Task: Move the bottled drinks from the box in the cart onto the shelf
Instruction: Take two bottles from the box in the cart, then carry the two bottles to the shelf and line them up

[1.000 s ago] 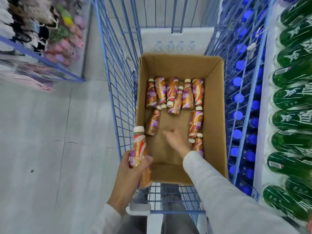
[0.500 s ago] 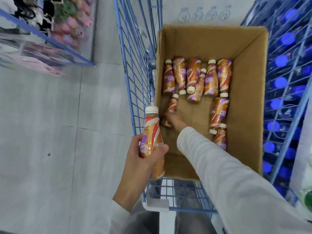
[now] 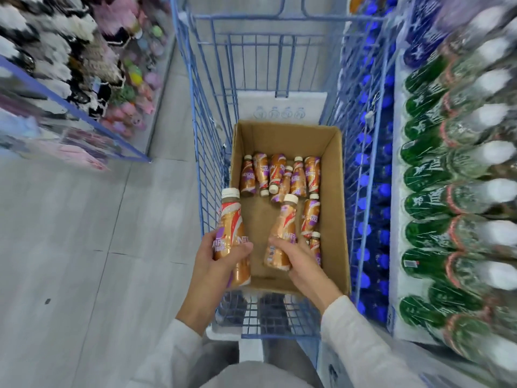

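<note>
The left hand (image 3: 218, 264) grasps one orange-and-purple white-capped drink bottle (image 3: 230, 219) by the near-left corner of the brown cardboard box (image 3: 337, 191). The right hand (image 3: 305, 264) grasps a second bottle (image 3: 284, 228) over it, both caps pointing away. The shelf of green bottles (image 3: 396, 219) lies rightward, nearer the right hand.

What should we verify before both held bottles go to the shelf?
1. Left hand grips left Nescafe bottle: ok.
2. Right hand grips right Nescafe bottle: ok.
3. White caps on both held bottles: ok.
4. Right bottle above the cardboard box rim: cannot tell.
5. Free slot on the shelf: cannot tell; only green bottles show there.
6. Box emptied: not ok; loose bottles lie inside.
</note>
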Motion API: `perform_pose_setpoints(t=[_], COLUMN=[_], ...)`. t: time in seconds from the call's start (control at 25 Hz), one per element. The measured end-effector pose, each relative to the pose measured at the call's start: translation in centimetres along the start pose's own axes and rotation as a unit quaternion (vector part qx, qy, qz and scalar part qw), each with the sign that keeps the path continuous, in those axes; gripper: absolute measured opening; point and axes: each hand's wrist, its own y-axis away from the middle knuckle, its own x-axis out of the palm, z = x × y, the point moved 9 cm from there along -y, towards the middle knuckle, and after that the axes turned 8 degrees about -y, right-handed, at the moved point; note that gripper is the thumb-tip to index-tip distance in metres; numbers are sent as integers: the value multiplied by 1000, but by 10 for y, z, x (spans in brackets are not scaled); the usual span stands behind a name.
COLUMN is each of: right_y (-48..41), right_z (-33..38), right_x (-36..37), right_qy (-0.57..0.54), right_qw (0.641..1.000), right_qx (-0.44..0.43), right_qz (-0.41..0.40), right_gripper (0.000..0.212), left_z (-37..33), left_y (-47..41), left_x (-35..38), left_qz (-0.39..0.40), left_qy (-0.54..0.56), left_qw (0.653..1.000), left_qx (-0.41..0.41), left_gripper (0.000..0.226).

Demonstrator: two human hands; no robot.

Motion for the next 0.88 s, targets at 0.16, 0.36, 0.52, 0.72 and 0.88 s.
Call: perform_pose_setpoints(t=[0.16, 0.36, 0.52, 0.72, 0.88], right_y=[80, 163, 220, 287, 341], right_z=[44, 77, 85, 75, 47], right_x=[-1, -5, -16, -31, -46], right_qy=[13, 34, 13, -25, -57], right_qw=[997, 982, 968, 949, 931], right_qx=[-71, -171, -237, -311, -361], right_qz=[41, 72, 77, 48, -14], right_gripper=[61, 87, 92, 65, 69], left_z=[-24, -45, -68, -82, -76], left_y=[39, 85, 122, 169, 206], left_x=[20, 36, 42, 46, 53], left_qz=[19, 42, 64, 139, 205], left_qy=[32, 22, 13, -12, -28], left_qw=[998, 994, 986, 963, 942], left_qx=[49, 100, 152, 230, 263], left_gripper=[56, 68, 64, 50, 49])
